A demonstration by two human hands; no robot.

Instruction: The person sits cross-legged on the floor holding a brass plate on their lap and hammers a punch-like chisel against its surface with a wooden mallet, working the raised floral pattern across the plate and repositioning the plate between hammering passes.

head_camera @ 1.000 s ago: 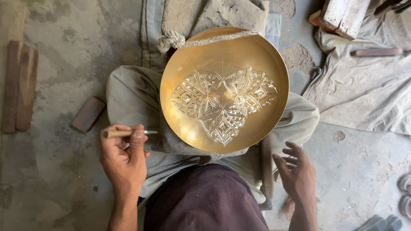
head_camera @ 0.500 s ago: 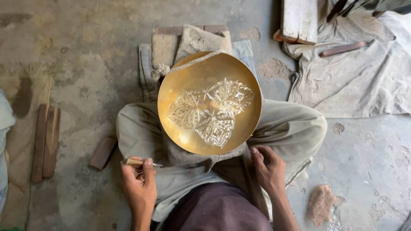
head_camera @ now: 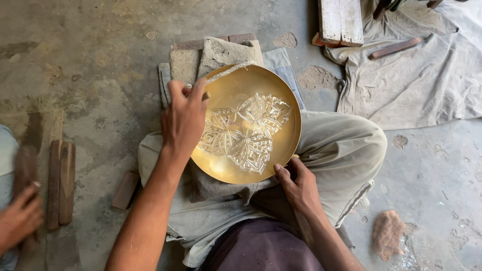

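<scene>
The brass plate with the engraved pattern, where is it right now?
In the head view the brass plate sits centre frame on the person's lap, its far edge against a folded cloth pad. The left hand grips its left rim, the right hand its near rim.

Bare forearms, pale khaki trousers, dark maroon garment at waist

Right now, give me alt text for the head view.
A seated person steadies a round brass plate, engraved with a leaf pattern, on their lap: left hand on its far rim, right hand at its near edge. Another person's hand shows at left.
</scene>
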